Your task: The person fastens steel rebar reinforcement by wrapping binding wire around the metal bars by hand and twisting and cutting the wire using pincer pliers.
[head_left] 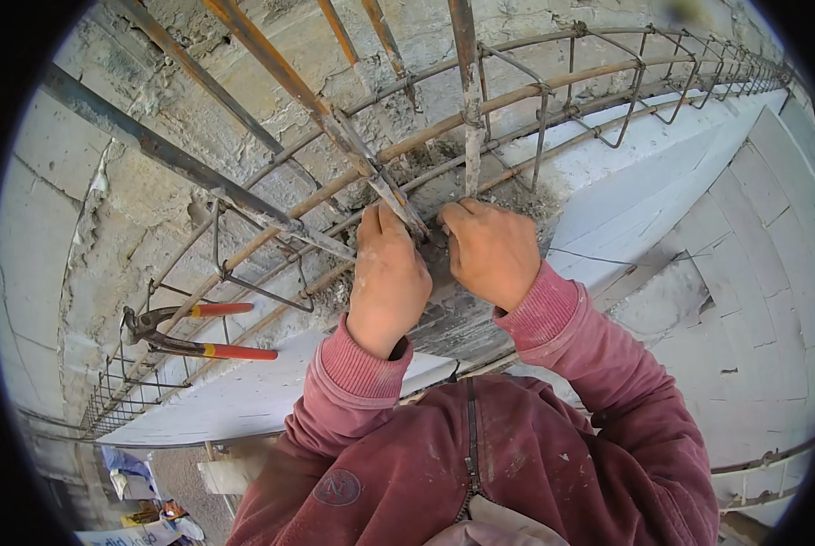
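Note:
My left hand (389, 278) is closed among the upright steel bars, its fingertips beside the foot of a rusty rebar (348, 136). Close by on the right, my right hand (496, 253) has its fingers curled in beneath the lower end of another upright rebar (470, 109). Whatever the fingers of either hand pinch is hidden behind them. Both hands are at the long rebar cage (516, 93), which is made of lengthwise bars and bent stirrups. A pair of end-cutting pincers (193, 335) with red handles rests on the cage left of my left hand, its handles spread.
More upright rebars (171, 150) lean across the upper left. Rough concrete (143, 200) lies behind the cage. A white board (671, 182) runs along its near side, with a pale block wall (744, 246) to the right. Assorted items (139, 496) lie low at the left.

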Motion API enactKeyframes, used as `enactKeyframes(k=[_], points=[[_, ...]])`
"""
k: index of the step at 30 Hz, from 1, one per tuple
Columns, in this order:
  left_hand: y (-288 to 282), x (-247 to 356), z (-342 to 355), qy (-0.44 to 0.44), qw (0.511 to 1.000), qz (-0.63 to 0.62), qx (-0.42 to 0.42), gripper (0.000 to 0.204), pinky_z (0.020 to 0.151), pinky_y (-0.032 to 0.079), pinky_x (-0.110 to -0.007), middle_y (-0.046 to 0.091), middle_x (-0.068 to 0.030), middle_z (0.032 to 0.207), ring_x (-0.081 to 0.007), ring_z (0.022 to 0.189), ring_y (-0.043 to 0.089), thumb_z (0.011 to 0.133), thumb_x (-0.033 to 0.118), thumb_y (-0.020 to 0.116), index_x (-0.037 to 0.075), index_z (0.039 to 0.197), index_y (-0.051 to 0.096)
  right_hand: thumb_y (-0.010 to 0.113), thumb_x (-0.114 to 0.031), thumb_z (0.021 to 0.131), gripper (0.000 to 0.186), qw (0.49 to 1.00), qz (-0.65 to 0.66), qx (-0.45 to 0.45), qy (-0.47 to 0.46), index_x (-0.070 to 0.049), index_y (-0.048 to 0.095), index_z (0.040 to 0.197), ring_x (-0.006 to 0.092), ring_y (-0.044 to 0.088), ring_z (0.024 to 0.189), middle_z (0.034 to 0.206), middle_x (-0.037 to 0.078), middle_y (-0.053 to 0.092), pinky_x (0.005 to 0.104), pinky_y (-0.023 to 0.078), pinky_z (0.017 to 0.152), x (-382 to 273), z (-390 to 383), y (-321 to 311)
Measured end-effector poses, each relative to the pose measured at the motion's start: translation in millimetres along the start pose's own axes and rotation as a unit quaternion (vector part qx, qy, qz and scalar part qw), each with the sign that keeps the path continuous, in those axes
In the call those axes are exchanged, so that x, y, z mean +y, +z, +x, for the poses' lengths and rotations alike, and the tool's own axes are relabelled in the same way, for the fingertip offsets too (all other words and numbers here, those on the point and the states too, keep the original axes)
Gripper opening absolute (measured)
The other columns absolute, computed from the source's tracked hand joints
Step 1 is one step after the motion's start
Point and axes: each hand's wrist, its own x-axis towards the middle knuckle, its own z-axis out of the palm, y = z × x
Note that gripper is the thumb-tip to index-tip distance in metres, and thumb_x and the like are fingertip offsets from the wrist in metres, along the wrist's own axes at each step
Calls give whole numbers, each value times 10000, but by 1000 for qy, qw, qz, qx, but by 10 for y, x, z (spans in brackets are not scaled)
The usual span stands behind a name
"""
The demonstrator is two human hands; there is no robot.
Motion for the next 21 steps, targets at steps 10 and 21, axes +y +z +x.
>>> enactKeyframes(k=[10,21], points=[[-4,-61,-148,34,997,-8,71,475,750,471,-421,546,-218,920,-379,876,543,641,-106,516,-68,1110,456,544,-40,738,57,995,92,-35,34,-2,560,778,356,568,598,679,170,579,407,444,532,-102,-53,-156],[78,-222,-167,109,985,44,129,509,605,538,-342,584,-152,792,-301,765,629,688,-27,543,-40,1189,453,542,-48,741,77,980,172,-75,59,-16,591,791,363,580,658,719,171,599,402,453,581,-101,24,-178]])
